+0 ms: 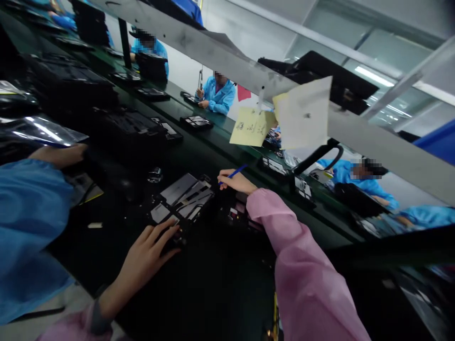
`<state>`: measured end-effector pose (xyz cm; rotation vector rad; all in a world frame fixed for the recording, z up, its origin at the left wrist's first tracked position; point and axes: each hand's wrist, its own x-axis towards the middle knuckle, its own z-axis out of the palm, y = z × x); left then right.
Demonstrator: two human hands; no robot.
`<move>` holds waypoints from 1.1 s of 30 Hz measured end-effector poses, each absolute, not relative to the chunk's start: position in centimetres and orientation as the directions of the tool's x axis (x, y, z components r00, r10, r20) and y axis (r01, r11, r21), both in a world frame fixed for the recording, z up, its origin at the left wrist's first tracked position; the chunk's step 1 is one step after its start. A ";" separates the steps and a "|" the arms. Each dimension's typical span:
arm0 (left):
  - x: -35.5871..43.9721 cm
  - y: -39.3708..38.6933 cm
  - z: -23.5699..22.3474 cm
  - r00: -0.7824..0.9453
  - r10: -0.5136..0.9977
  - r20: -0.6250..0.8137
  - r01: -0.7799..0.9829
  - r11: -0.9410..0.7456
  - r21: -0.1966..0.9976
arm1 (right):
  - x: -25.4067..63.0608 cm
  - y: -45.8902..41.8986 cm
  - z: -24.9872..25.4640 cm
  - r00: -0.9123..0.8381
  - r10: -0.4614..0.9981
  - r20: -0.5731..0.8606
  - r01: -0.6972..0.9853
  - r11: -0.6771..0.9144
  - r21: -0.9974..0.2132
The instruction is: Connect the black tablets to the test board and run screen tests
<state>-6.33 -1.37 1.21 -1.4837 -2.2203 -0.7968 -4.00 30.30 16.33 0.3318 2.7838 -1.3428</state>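
Observation:
An opened flat electronic device (185, 196), with grey panels and dark strips inside a black frame, lies tilted across the view on the dark bench. My left hand (147, 251) rests at its near corner, the fingers stretched out and touching the frame. Beyond the device's right side, my right hand (234, 181) pinches a thin blue pen-like stick (237, 171). Its lower end is by my fingertips, above the bench, apart from the device. Several small dark parts (234, 213) lie below my right hand and forearm; their kind is too dim to tell.
A co-worker's blue sleeve (31, 222) and hand (62, 155) are close on the left. Stacks of black cases (67, 85) stand behind. Along the green line (170, 94) sit more devices. Overhead, a grey beam (220, 49) carries paper notes (252, 127). Several people work opposite.

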 end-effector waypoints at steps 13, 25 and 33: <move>-6.4 -1.1 0.9 -0.404 0.743 0.533 0.914 0.309 0.263 | -7.8 32.5 13.8 -0.952 -0.046 -0.302 0.163 0.760 -0.630; -6.4 -1.3 1.2 -0.418 0.717 0.558 0.906 0.287 0.310 | -7.9 32.5 13.5 -0.974 0.071 -0.217 0.190 0.775 -0.603; -6.6 -0.7 2.4 -0.638 0.554 0.535 0.756 0.315 0.574 | -9.0 32.5 14.0 -0.940 0.292 -0.175 0.333 0.683 -0.650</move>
